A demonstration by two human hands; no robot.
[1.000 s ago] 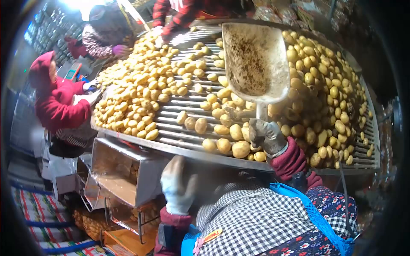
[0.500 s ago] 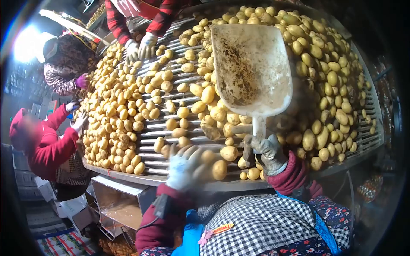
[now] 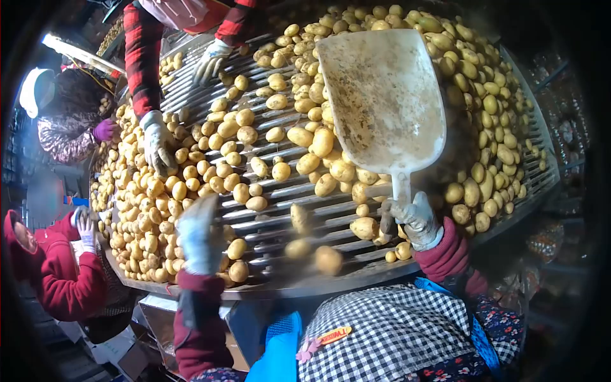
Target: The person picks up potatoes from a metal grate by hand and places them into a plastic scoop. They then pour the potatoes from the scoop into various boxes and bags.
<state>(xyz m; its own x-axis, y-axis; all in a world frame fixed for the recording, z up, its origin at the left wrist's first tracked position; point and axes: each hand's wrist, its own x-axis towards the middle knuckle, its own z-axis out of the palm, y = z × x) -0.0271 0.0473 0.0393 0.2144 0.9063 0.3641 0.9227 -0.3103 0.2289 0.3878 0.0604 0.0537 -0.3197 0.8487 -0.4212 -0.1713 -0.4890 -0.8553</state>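
My right hand [image 3: 417, 221], in a whitish glove, is wrapped round the short handle of a white scoop [image 3: 388, 102]. Brown dirt stains the scoop's wide blade, which is held above the potatoes on the right. My left hand [image 3: 198, 234], also gloved, is smeared by motion at the near edge of the left potato heap [image 3: 156, 207]; its fingers do not show clearly. Several loose potatoes lie on the slats between my hands, and one blurred potato [image 3: 328, 260] is near the front edge.
A metal slatted table [image 3: 273, 219] carries potatoes, with a large heap [image 3: 490, 121] at right. Across it, a person in plaid sleeves has one gloved hand [image 3: 159, 145] on the left heap and another [image 3: 211, 62] over the slats. Two more people stand at left. Boxes [image 3: 159, 318] sit below.
My left hand has swept left across the slats to the left heap. The scoop has shifted slightly right. The plaid-sleeved person's hands have moved apart, one now on the left heap.
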